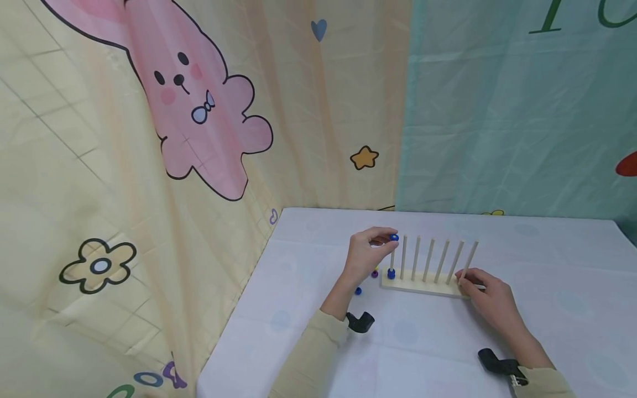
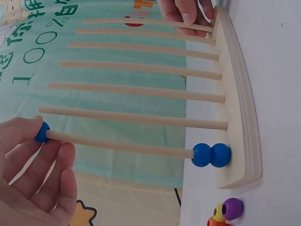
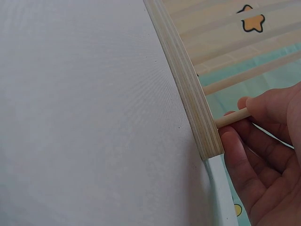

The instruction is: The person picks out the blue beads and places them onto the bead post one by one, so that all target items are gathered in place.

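A pale wooden board [image 1: 423,286] with a row of several upright pegs stands on the table. My left hand [image 1: 367,254] pinches a blue bead [image 2: 42,132] between thumb and fingers, at the tip of the leftmost peg [image 2: 122,145]. In the left wrist view the peg's end meets the bead's hole. Two blue beads [image 2: 211,155] sit at the bottom of that same peg, against the board. With thumb and fingers, my right hand [image 1: 490,296] holds the rightmost peg [image 3: 235,117] near its base, by the board's end.
Left of the board lie loose beads: a purple bead [image 2: 233,208], a yellow bead [image 2: 219,213], a red-orange bead [image 2: 217,221] and a blue bead [image 1: 358,291]. The white-covered table [image 1: 418,354] meets printed curtains [image 1: 318,110] at the back and left.
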`<act>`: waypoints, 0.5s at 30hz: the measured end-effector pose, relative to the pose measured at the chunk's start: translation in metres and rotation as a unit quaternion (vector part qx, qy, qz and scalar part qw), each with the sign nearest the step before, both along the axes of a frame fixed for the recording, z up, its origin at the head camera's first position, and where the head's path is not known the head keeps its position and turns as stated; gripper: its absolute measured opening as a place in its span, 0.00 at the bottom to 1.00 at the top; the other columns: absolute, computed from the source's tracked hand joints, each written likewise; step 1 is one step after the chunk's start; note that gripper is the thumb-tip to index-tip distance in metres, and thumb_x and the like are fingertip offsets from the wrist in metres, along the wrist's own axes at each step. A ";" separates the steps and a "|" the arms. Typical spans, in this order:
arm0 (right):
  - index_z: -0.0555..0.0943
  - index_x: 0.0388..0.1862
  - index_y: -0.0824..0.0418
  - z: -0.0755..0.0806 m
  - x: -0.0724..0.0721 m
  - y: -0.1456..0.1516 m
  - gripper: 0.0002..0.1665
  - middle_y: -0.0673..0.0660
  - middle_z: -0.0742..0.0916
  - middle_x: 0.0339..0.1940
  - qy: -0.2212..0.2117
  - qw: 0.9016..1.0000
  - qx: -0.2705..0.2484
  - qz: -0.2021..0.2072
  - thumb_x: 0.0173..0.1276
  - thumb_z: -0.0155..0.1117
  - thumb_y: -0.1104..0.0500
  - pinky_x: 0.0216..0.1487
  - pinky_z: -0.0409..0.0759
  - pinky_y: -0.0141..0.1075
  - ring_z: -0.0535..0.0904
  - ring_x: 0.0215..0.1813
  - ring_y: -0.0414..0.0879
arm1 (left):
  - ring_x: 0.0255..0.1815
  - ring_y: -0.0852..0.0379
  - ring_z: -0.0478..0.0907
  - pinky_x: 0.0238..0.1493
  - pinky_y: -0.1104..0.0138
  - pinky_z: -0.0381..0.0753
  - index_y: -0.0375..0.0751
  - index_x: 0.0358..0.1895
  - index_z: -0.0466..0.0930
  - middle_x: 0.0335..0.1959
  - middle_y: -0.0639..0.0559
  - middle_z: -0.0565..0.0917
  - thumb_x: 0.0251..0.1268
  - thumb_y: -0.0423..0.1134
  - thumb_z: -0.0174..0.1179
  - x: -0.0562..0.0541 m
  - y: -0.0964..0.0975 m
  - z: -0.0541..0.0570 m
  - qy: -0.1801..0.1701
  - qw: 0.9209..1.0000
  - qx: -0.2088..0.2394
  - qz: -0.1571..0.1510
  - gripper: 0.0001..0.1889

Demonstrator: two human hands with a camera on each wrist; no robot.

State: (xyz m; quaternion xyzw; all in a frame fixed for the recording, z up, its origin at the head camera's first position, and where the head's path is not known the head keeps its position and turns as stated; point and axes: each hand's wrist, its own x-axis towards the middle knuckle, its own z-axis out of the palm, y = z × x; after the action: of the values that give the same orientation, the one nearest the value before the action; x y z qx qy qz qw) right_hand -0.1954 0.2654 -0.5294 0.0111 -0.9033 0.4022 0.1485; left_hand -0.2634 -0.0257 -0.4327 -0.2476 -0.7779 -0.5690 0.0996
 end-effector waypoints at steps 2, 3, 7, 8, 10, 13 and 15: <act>0.83 0.50 0.59 0.000 0.000 0.000 0.15 0.64 0.87 0.48 0.000 1.000 0.002 -0.001 0.78 0.57 0.50 0.50 0.79 0.61 0.79 0.56 0.62 | 0.42 0.66 0.80 0.48 0.70 0.81 0.47 0.52 0.87 0.42 0.54 0.87 0.67 0.40 0.69 0.000 0.000 -0.001 -0.003 1.000 -0.003 0.001 0.13; 0.83 0.50 0.59 0.001 0.000 0.000 0.15 0.64 0.87 0.48 0.000 1.000 0.002 -0.002 0.78 0.57 0.50 0.50 0.79 0.61 0.79 0.56 0.63 | 0.42 0.66 0.80 0.48 0.70 0.81 0.47 0.53 0.87 0.43 0.53 0.87 0.67 0.40 0.69 0.000 0.000 -0.001 -0.005 1.000 -0.004 0.001 0.13; 0.83 0.50 0.60 0.001 0.000 0.000 0.15 0.65 0.87 0.49 -0.001 1.000 0.004 -0.004 0.78 0.57 0.50 0.51 0.79 0.61 0.79 0.56 0.63 | 0.42 0.66 0.80 0.48 0.70 0.81 0.47 0.53 0.87 0.43 0.53 0.86 0.67 0.40 0.69 0.000 -0.001 -0.002 -0.006 1.000 -0.007 0.000 0.13; 0.83 0.50 0.60 0.001 0.000 0.000 0.15 0.65 0.87 0.49 -0.001 1.000 0.004 -0.004 0.78 0.57 0.50 0.51 0.79 0.61 0.79 0.56 0.63 | 0.42 0.66 0.80 0.49 0.70 0.81 0.47 0.53 0.87 0.43 0.53 0.86 0.67 0.40 0.69 0.000 -0.001 -0.002 -0.005 1.000 -0.007 -0.001 0.13; 0.83 0.50 0.60 0.000 0.000 0.000 0.15 0.65 0.87 0.49 -0.002 1.000 0.004 -0.004 0.78 0.57 0.50 0.50 0.79 0.61 0.79 0.56 0.63 | 0.42 0.66 0.80 0.49 0.70 0.81 0.46 0.53 0.87 0.43 0.53 0.87 0.67 0.40 0.69 0.000 -0.001 -0.003 -0.003 1.000 -0.006 -0.003 0.13; 0.83 0.50 0.60 0.000 -0.001 0.000 0.15 0.64 0.87 0.49 -0.001 1.000 0.005 -0.005 0.78 0.57 0.51 0.50 0.80 0.60 0.80 0.55 0.62 | 0.42 0.66 0.80 0.48 0.70 0.81 0.45 0.53 0.87 0.42 0.55 0.87 0.67 0.39 0.68 -0.001 -0.001 -0.003 -0.001 1.000 -0.005 -0.006 0.13; 0.83 0.50 0.60 0.000 -0.001 0.000 0.15 0.64 0.87 0.49 0.001 1.000 0.006 -0.005 0.78 0.57 0.51 0.50 0.80 0.60 0.80 0.55 0.62 | 0.42 0.66 0.80 0.48 0.70 0.81 0.45 0.53 0.87 0.41 0.58 0.86 0.67 0.39 0.68 -0.001 -0.001 -0.004 -0.001 1.000 -0.004 -0.006 0.13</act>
State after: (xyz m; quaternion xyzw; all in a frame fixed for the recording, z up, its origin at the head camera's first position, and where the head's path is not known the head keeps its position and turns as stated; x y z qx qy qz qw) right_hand -0.1961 0.2652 -0.5297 0.0082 -0.9056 0.3963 0.1509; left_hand -0.2643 -0.0272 -0.4363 -0.2523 -0.7789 -0.5664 0.0940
